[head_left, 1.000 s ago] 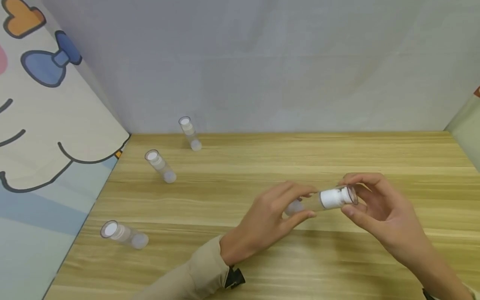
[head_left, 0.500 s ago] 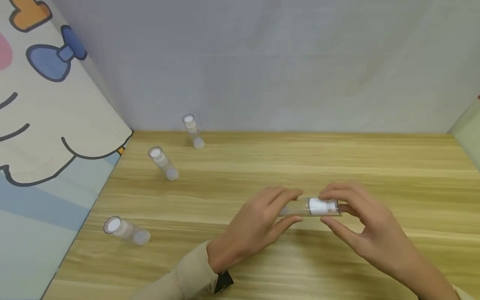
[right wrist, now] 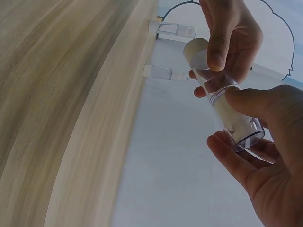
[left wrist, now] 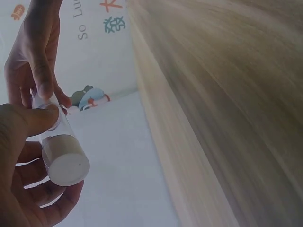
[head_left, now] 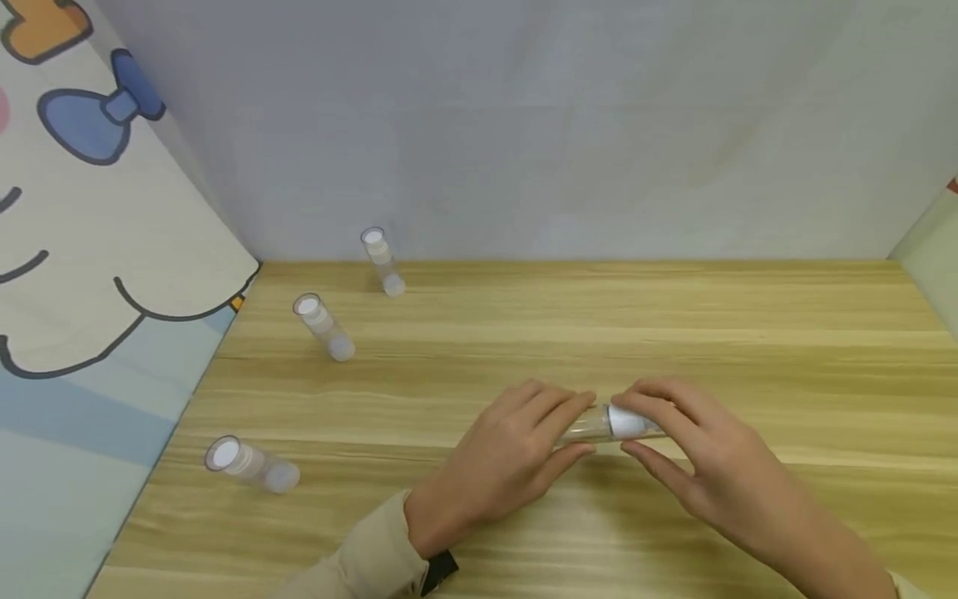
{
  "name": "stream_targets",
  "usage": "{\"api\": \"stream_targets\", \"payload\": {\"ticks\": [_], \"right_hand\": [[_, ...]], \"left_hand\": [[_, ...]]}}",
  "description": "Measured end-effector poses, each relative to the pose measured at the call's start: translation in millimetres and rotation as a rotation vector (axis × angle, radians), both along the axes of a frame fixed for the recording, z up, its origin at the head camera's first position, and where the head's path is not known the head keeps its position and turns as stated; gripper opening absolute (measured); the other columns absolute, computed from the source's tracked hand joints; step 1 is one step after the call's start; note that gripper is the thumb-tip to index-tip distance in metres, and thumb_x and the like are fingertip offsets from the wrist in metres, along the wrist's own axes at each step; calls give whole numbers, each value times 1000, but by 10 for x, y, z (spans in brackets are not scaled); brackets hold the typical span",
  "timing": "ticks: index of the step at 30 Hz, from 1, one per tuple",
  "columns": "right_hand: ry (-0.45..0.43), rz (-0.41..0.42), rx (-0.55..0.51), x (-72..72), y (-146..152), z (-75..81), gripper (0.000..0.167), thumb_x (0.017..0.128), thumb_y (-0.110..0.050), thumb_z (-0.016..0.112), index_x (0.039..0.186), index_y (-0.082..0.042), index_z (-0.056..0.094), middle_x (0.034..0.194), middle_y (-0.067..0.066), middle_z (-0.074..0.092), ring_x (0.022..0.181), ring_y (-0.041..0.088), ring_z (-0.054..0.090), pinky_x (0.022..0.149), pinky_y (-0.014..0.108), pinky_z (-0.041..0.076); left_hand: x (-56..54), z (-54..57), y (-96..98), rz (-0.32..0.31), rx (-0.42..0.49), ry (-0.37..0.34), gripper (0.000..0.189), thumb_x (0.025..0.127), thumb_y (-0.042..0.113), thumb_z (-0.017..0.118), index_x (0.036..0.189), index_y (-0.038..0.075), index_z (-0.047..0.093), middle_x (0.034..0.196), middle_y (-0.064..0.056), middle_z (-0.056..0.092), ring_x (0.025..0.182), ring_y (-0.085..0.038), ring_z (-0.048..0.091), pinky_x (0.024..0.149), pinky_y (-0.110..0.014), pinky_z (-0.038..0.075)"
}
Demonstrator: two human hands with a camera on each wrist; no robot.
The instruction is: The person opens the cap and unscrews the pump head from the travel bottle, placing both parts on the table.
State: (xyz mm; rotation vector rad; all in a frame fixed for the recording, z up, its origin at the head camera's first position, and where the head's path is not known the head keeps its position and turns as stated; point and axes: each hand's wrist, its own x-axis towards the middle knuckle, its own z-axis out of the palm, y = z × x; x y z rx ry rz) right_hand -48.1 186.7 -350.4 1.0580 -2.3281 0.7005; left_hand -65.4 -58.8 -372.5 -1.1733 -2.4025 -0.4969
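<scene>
Beyond the table's left edge stood a panel (head_left: 82, 200) printed with a cartoon, a blue bow (head_left: 93, 121) among its shapes. Along that edge of the table (head_left: 786, 341) I had three clear bottles with white ends, all upright: the front bottle (head_left: 247, 462) closest to me, the middle bottle (head_left: 323, 325) farther back, and the rear bottle (head_left: 383, 261) just beside the back edge, not far from the back left corner. Behind the back edge hung a pale grey backdrop (head_left: 561, 150).

My left hand (head_left: 503, 453), in a beige sleeve (head_left: 374, 545) with a black strap (head_left: 440, 572) at the cuff, gripped the left end of the held bottle (head_left: 627, 423); the left wrist view showed my thumb on the clear wall and my fingers curled about the white end. The bottle was raised above the table, well in front of the back edge and well apart from the left one, running lengthwise between my hands. My right hand (head_left: 718, 453) grasped its other end, thumb against the wall over the white part, fingers round the opposite side near the clear rim. Farther right, a pale side panel (head_left: 935, 249) rose at the table's right edge.
</scene>
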Motion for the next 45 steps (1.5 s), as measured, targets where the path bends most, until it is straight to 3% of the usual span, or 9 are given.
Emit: {"api": "stream_targets", "payload": {"ticks": [8,19,23,25,28,30,33,39,45], "right_hand": [[31,6,58,11,-64,24,48,112,-42,40,121,-7,72,115,3,67,102,17,64,83,22,55],[17,-34,5,36,-111,-15,45,109,-47,46,115,-12,74,109,1,68,99,15,62,84,18,53],[-93,-43,-87,82,-124,-26,44,105,-51,53,114,-14,74,111,-2,67,99,9,61,88,9,51],[-188,-47,-157,115,-133,-21,32,99,-42,71,115,-14,73,114,-3,67,101,5,61,88,7,49],[-388,-2,-335,163,-155,-8,36,86,-8,86,118,-8,68,117,0,65,104,4,61,93,10,53],[-510,52,-469,188,-169,-2,54,75,16,84,121,-3,64,119,3,63,105,7,62,94,14,55],[-645,131,-655,207,-176,-10,57,76,27,75,127,7,57,124,7,61,108,11,64,95,18,57],[-662,211,-843,193,-201,-89,58,79,31,68,133,14,54,133,12,63,116,15,67,98,20,57],[-621,275,-920,174,-257,-124,58,75,35,67,130,19,54,128,15,68,117,19,69,98,22,58]], "left_hand": [[36,24,-49,22,-46,46,45,99,36,73,135,9,68,121,0,75,104,-14,68,80,-26,57],[78,27,-108,24,-17,33,44,98,34,75,135,12,68,119,-1,74,95,-12,63,76,-19,54],[107,-1,-125,7,36,-45,43,98,33,75,135,12,68,121,0,73,95,-12,61,76,-19,53],[126,-25,-129,-5,93,-102,43,98,32,75,135,12,68,122,1,73,97,-11,62,78,-18,53],[148,-61,-118,-46,217,-166,42,97,28,75,135,10,68,122,0,73,103,-10,66,85,-17,55],[158,-75,-99,-86,307,-195,43,96,24,77,134,8,67,121,-1,74,106,-11,69,90,-16,55],[165,-85,-52,-150,422,-243,45,92,16,80,133,5,66,119,-5,75,108,-13,72,95,-16,56],[188,-94,9,-165,545,-362,45,88,10,82,130,3,66,116,-8,75,101,-15,73,92,-16,57],[210,-124,22,-144,579,-415,42,90,10,81,128,3,66,117,-8,75,100,-15,73,90,-19,59]]}}
